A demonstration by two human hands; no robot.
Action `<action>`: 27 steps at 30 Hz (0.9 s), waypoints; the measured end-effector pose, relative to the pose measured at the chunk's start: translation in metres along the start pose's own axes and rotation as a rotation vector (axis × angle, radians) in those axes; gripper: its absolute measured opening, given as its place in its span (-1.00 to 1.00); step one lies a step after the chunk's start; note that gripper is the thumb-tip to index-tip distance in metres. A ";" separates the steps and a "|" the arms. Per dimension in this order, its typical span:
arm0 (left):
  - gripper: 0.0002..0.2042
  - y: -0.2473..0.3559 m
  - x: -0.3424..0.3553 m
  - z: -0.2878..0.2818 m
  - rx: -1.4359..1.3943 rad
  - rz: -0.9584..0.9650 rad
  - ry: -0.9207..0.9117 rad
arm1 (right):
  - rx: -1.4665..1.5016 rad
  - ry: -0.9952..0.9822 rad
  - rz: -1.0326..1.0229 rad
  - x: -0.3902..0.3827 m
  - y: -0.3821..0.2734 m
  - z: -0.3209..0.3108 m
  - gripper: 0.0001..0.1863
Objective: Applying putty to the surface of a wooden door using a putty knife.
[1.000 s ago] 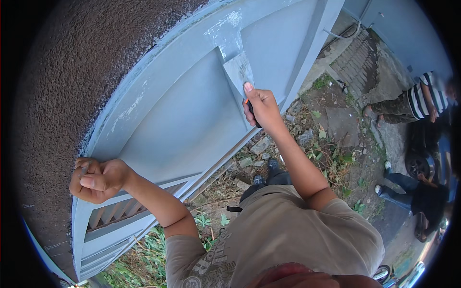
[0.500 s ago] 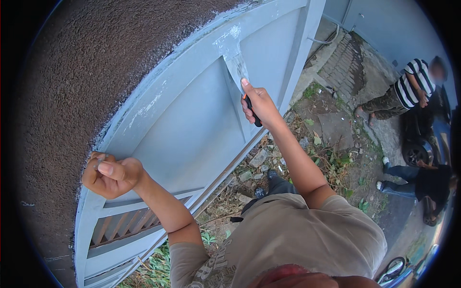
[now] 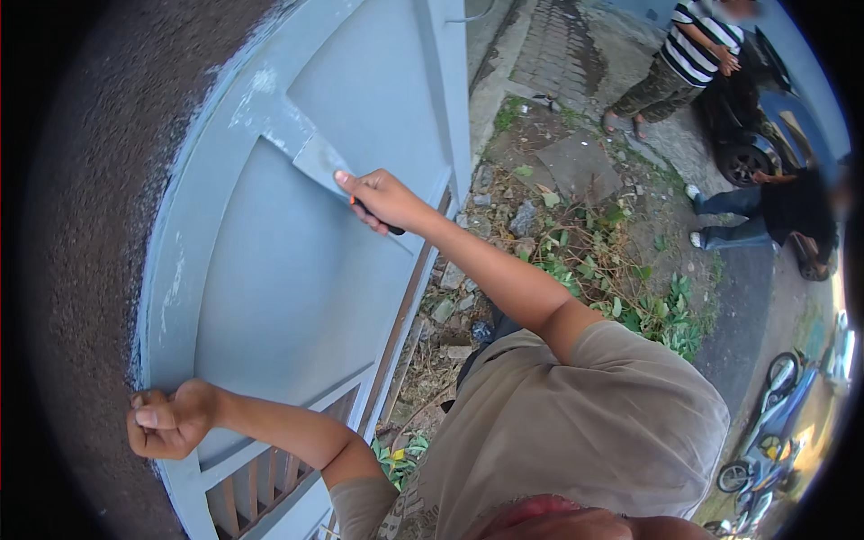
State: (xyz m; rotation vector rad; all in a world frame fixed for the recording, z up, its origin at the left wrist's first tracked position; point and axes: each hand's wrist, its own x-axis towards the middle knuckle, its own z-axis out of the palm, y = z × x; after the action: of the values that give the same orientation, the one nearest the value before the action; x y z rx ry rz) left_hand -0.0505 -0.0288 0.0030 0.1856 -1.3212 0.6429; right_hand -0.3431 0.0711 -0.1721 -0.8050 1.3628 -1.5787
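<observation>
My right hand [image 3: 382, 200] is wrapped round the black and orange handle of a putty knife, thumb pressed on the blade. The wide metal blade [image 3: 321, 164] lies against a blue-grey painted panel [image 3: 288, 270], where an upright strip meets the curved border. Pale, whitish scuffed patches mark the border [image 3: 175, 279] around and beyond the blade. Lower left, my left hand [image 3: 171, 418] is closed with fingers curled, at the border beside the rough brown wall [image 3: 90, 225]. Whatever its fingertips pinch is too small to make out.
Slatted openings [image 3: 274, 481] sit low in the panel. Rubble [image 3: 445, 310] and leafy plants [image 3: 621, 297] cover the ground beside me. To the right are a person in a striped shirt [image 3: 697, 45], another in dark clothes [image 3: 792, 211], a car [image 3: 742, 148] and motorbikes [image 3: 765, 432].
My view has shifted, so panel, hands and people sit elsewhere in the picture. The putty knife still touches the strip's top by the border. My left hand stays closed at the wall edge.
</observation>
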 end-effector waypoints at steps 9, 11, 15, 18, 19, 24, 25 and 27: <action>-0.76 0.015 -0.012 0.001 -0.069 -0.199 -0.009 | -0.039 -0.007 0.070 -0.018 -0.028 -0.012 -0.32; -0.76 0.013 -0.011 -0.003 -0.055 -0.205 -0.040 | -0.043 0.005 0.134 -0.018 -0.018 -0.006 -0.33; -0.76 0.015 -0.010 0.001 -0.052 -0.214 -0.016 | -0.032 0.015 0.107 -0.011 -0.023 -0.006 -0.33; -0.75 0.010 -0.004 -0.010 -0.028 -0.171 -0.029 | -0.050 0.013 0.081 -0.011 -0.020 -0.004 -0.32; -0.75 0.010 -0.007 -0.010 -0.007 -0.179 -0.042 | -0.061 0.008 0.070 -0.005 -0.017 -0.006 -0.32; -0.76 0.013 -0.005 -0.003 -0.024 -0.202 -0.061 | -0.005 -0.031 0.070 0.003 -0.022 -0.002 -0.32; -0.77 0.011 -0.004 -0.005 -0.009 -0.162 -0.054 | 0.016 -0.047 0.010 0.007 -0.043 0.002 -0.32; -0.78 0.008 -0.011 -0.001 0.024 -0.117 -0.048 | 0.019 -0.023 -0.050 0.007 -0.058 -0.001 -0.33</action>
State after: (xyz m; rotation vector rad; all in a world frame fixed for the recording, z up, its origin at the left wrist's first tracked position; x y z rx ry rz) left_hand -0.0557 -0.0255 -0.0093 0.2970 -1.3386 0.5583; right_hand -0.3587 0.0657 -0.1158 -0.8494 1.3179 -1.6139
